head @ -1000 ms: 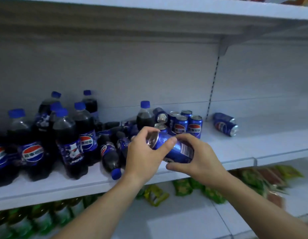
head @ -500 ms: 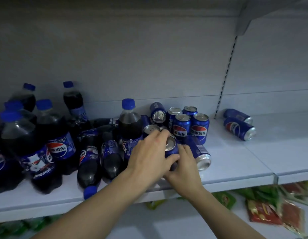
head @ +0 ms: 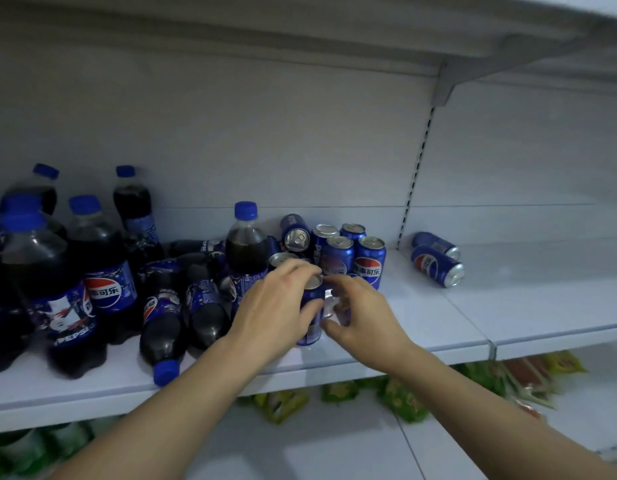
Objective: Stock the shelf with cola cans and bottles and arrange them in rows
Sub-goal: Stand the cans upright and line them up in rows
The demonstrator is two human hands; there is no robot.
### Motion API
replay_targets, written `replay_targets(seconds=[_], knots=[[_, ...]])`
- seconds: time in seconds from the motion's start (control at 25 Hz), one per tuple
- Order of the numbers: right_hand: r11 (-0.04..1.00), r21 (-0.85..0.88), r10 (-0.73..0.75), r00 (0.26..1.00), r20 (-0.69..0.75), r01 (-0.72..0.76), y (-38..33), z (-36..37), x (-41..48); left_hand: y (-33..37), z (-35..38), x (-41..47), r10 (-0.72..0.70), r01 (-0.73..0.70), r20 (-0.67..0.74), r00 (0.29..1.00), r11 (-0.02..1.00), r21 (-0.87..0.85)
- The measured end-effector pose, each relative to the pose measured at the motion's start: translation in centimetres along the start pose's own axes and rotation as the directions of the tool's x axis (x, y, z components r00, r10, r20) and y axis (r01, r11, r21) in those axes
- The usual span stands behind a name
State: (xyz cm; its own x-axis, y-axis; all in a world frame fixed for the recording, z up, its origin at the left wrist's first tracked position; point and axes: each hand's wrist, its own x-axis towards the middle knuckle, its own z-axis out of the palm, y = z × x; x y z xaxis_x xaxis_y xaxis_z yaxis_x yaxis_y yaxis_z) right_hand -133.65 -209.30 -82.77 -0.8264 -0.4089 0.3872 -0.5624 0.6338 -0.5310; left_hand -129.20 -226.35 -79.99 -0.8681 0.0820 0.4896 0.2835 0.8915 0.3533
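Left hand (head: 277, 308): wrapped around upright can (head: 312, 311), thumb on its front.
Right hand (head: 360, 315): fingers curled, touching same can's right side; grip cannot be determined.
Can: standing near shelf (head: 421, 320) front edge.
Can cluster (head: 352, 254): upright, directly behind can.
Bottles (head: 103, 271): left of can, several toppled.

You stood in a shop: white metal retail shelving (head: 438, 327) on slotted uprights (head: 416, 174), stocked cola bottles (head: 106, 271) and cans (head: 369, 261), snack packets (head: 400, 400) below.
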Motion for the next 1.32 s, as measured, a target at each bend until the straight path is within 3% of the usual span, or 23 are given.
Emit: replay_targets(seconds=[0.16, 0.4, 0.76, 0.92, 1.08, 1.2, 1.32], knots=[[0.998, -0.015, 0.054, 0.993, -0.107, -0.056, 0.1, -3.0, -0.2, 0.3, -1.6, -0.8, 0.0, -0.009, -0.071, 0.997, 0.992, -0.124], [0.981, 0.104, 0.181, 0.967, -0.18, -0.165, 1.7, -4.5, -0.3, 1.0, -1.6, -1.1, -0.029, 0.027, -0.008, 1.0, 0.983, -0.184], [0.978, 0.209, 0.087, 0.949, -0.303, -0.022, 5.3, -3.1, 12.1, 1.3, 0.5, 7.6, 0.009, -0.018, -0.054, 0.999, 0.984, -0.178], [1.0, -0.028, -0.013, 0.979, -0.203, 0.007, 9.2, -3.9, 16.6, 0.3, 3.9, 13.2, -0.109, 0.125, 0.142, 0.984, 0.986, -0.109], [0.998, 0.013, 0.068, 0.987, -0.143, -0.067, 12.8, -5.2, 18.1, -0.6, 6.4, 13.6, -0.099, 0.09, 0.305, 0.947, 0.995, 0.044], [0.976, 0.156, 0.166, 0.98, -0.107, -0.149, 14.1, -5.4, 17.6, -0.8, 6.8, 13.5, -0.077, 0.047, 0.334, 0.939, 0.994, 0.098], [0.951, 0.258, 0.175, 0.985, -0.005, -0.168, 14.3, -5.0, 15.5, -1.0, 6.6, 13.5, -0.086, 0.071, 0.318, 0.944, 0.996, 0.059]])
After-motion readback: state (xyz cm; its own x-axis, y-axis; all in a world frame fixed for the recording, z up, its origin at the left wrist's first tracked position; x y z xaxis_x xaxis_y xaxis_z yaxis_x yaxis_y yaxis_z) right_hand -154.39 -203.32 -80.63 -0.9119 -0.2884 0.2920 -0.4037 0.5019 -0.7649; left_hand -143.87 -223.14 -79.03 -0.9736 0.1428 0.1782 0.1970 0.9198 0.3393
